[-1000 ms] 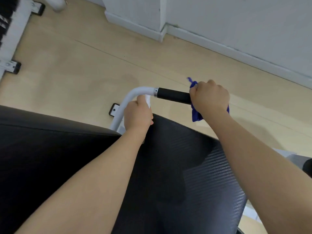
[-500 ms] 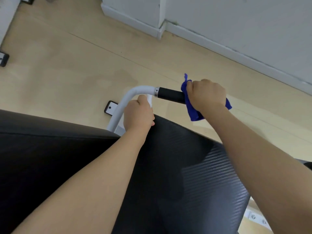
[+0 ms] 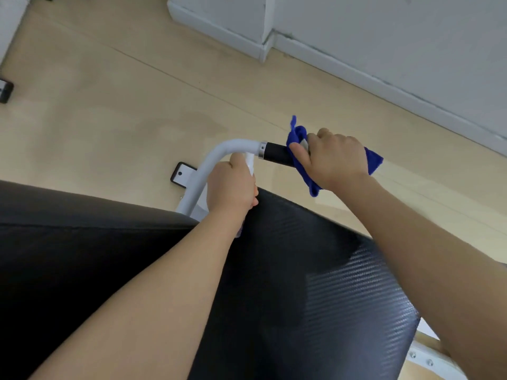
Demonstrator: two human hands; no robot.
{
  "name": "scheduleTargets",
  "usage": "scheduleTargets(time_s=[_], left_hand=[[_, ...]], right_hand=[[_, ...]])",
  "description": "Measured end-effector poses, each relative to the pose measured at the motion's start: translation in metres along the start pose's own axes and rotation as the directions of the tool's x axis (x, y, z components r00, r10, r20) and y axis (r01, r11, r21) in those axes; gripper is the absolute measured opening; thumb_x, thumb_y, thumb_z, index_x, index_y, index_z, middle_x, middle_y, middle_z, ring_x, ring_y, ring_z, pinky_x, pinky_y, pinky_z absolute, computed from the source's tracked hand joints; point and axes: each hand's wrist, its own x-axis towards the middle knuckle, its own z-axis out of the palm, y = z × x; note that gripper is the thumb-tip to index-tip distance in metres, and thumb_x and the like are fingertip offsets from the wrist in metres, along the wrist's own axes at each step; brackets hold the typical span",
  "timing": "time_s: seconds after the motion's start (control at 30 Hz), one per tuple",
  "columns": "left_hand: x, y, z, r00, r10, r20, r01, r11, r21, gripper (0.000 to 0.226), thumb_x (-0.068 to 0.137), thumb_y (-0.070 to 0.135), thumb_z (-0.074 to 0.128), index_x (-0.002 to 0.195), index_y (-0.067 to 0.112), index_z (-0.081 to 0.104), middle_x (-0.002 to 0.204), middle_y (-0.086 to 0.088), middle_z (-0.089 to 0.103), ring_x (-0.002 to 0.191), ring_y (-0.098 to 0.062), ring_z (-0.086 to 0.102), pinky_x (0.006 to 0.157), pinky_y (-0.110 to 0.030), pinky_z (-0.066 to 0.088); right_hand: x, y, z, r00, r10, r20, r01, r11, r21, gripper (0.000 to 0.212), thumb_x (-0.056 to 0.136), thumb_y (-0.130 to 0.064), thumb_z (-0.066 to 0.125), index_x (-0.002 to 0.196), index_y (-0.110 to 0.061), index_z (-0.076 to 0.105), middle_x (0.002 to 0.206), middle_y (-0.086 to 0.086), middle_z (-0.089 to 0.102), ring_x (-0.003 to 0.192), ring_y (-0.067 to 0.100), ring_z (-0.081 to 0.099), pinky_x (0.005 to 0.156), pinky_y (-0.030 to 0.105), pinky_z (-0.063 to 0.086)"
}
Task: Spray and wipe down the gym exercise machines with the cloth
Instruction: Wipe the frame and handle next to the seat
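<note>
Since a second ago the right hand (image 3: 336, 159) has slid the cloth (image 3: 297, 138) along the black grip (image 3: 277, 154) toward the white bar (image 3: 219, 157) at 9 o'clock, leaving less grip bare. It clasps the blue cloth round the grip. Left hand (image 3: 231, 187), at 7 o'clock from it, curls round a white spray bottle (image 3: 250, 164) above the black seat pad (image 3: 315, 270).

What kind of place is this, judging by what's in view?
Most likely a gym or home workout room. A black padded bench sits on a white tube frame with a black foam grip, which the right hand wipes with a blue cloth over a bare wood floor.
</note>
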Motion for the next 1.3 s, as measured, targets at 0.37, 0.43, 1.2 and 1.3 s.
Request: scheduleTargets(time_s=[0.37, 0.43, 1.2, 1.3], left_hand=[[0.002, 0.002, -0.002, 1.0, 0.025, -0.014, -0.024, 0.997, 0.068, 0.043, 0.096, 0.029, 0.029, 0.064, 0.01, 0.05, 0.063, -0.011, 0.057, 0.056, -0.027, 0.053, 0.067, -0.048, 0.053], [-0.002, 0.004, -0.002, 1.0, 0.013, 0.004, -0.013, 0.997, 0.07, 0.043, 0.097, 0.026, 0.027, 0.065, 0.009, 0.049, 0.063, -0.011, 0.056, 0.055, -0.027, 0.052, 0.072, -0.052, 0.053], [0.002, 0.003, 0.004, 0.996, -0.02, -0.082, 0.023, 0.999, 0.024, 0.045, 0.091, 0.029, 0.031, 0.057, 0.006, 0.048, 0.047, -0.007, 0.05, 0.043, -0.025, 0.045, 0.058, -0.035, 0.041], [0.001, 0.004, 0.005, 0.997, -0.018, -0.069, 0.02, 0.999, 0.034, 0.044, 0.092, 0.028, 0.03, 0.059, 0.006, 0.049, 0.048, -0.007, 0.051, 0.04, -0.025, 0.045, 0.058, -0.035, 0.042]], right_hand=[[0.025, -0.049, -0.002, 0.972, -0.226, -0.062, 0.231, 0.969, 0.092, 0.053, 0.092, -0.057, 0.033, 0.107, -0.011, 0.054, 0.104, 0.007, 0.054, 0.088, 0.028, 0.055, 0.069, 0.035, 0.034], [0.01, -0.014, -0.001, 0.974, -0.223, 0.035, 0.22, 0.972, 0.082, 0.052, 0.084, -0.058, 0.051, 0.112, -0.013, 0.051, 0.107, 0.005, 0.054, 0.087, 0.027, 0.057, 0.069, 0.034, 0.042], [-0.002, 0.003, 0.008, 0.997, -0.074, -0.006, 0.074, 0.993, 0.094, 0.027, 0.081, -0.024, 0.057, 0.101, -0.013, 0.044, 0.081, 0.001, 0.049, 0.063, 0.022, 0.045, 0.059, 0.031, 0.033], [-0.013, 0.001, 0.016, 0.987, -0.017, -0.16, 0.004, 0.996, -0.085, 0.024, 0.073, -0.018, 0.067, 0.088, -0.011, 0.05, 0.072, 0.004, 0.054, 0.055, 0.023, 0.044, 0.055, 0.03, 0.03]])
